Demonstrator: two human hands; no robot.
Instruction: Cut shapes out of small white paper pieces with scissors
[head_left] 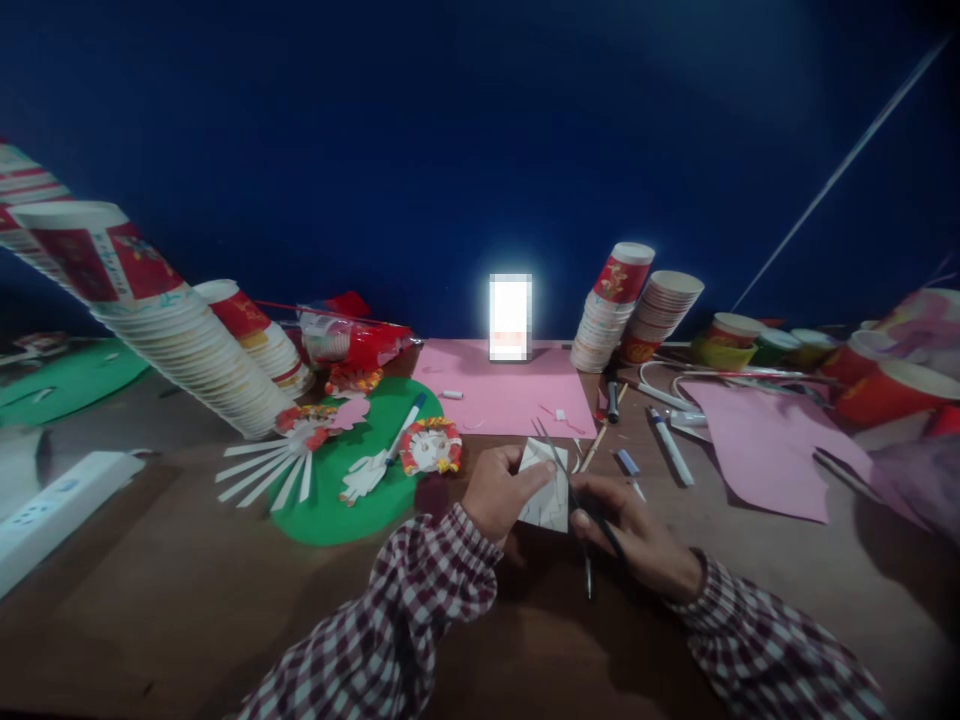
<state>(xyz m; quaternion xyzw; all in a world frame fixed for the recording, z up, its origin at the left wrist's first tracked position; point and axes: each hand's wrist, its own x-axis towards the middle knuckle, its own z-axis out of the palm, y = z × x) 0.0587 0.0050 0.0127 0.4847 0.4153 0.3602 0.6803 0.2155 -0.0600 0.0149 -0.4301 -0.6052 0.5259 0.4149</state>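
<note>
My left hand (499, 492) is closed on a small pale piece of paper (546, 492), held a little above the brown table. My right hand (634, 535) is closed on the dark handles of a pair of scissors (566, 478). The thin blades point up and left across the paper. Both sleeves are red-and-white check.
A pink sheet (504, 392) and a lit phone (510, 316) lie behind my hands. Stacks of red-and-white paper cups (169, 315) lean at left, more cups (637, 305) at right. A green disc (352, 480) carries cut-paper figures. Pens (671, 447), another pink sheet (765, 445) and a power strip (52, 505) are nearby.
</note>
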